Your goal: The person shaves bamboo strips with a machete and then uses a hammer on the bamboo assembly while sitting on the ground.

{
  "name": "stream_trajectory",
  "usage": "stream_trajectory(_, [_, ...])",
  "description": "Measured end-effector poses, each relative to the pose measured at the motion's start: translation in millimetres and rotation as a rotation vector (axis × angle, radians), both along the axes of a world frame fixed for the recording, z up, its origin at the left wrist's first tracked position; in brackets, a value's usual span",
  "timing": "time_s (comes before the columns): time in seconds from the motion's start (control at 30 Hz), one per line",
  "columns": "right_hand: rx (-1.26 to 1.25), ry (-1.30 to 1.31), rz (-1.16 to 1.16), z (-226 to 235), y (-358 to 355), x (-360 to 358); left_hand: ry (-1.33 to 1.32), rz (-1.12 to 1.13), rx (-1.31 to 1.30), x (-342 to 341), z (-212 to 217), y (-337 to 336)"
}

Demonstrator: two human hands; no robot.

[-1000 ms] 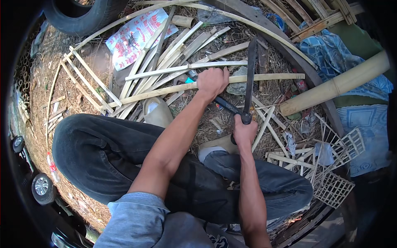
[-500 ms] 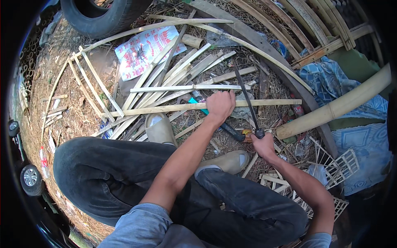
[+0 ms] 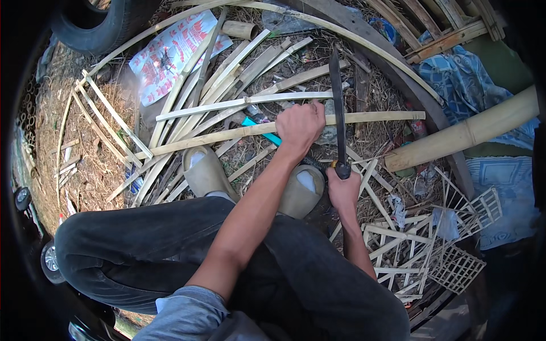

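Note:
My left hand point(image 3: 299, 126) is closed on a long split bamboo strip point(image 3: 227, 134) that lies crosswise on the ground in front of my two tan shoes point(image 3: 205, 170). A long dark knife point(image 3: 336, 108) is gripped by its handle in my right hand point(image 3: 342, 190), blade pointing away from me and standing just right of my left hand, across the strip. A turquoise-handled tool point(image 3: 257, 127) lies under the strip, partly hidden by my left hand. I am crouched, dark trousers filling the lower view.
Many split bamboo strips point(image 3: 233, 74) fan out on the dry ground ahead. A thick bamboo pole point(image 3: 466, 133) lies at right, small bamboo lattice frames point(image 3: 415, 244) at lower right, a tyre point(image 3: 108, 23) and a printed sheet point(image 3: 170, 51) at upper left, blue cloth point(image 3: 472, 85) at upper right.
My right hand has brought the knife up from a slant at the right to stand upright beside my left hand. The left hand keeps its hold on the strip.

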State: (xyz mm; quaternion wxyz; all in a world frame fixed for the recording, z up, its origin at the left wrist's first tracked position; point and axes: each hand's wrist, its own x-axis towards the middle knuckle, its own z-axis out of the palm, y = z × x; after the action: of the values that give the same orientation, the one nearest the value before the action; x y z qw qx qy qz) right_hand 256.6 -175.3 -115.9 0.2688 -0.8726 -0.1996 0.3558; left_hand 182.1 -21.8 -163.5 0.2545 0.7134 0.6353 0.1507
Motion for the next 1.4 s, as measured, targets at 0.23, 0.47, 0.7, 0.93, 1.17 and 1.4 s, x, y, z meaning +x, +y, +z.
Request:
stream_trajectory(0.23, [0.503, 0.056, -0.212, 75, 33, -7, -0.090, -0.066, 0.043, -9, -5, 3])
stream_trajectory(0.47, [0.119, -0.165, 0.019, 3, 4, -20, -0.140, -0.066, 0.018, -12, -8, 1])
stream_trajectory(0.7, [0.001, -0.136, -0.025, -18, 4, -15, -0.210, -0.100, 0.078, -20, -1, 5])
stream_trajectory(0.93, [0.128, -0.139, -0.008, -9, 2, -28, -0.034, -0.121, 0.040, -56, -3, 3])
stream_trajectory(1.17, [0.094, -0.193, -0.045, 13, 7, -16, -0.077, -0.154, -0.021, -54, -3, 2])
stream_trajectory(1.4, [0.656, -0.080, -0.197, 46, 29, -22, -0.067, -0.159, -0.012, -60, -8, 3])
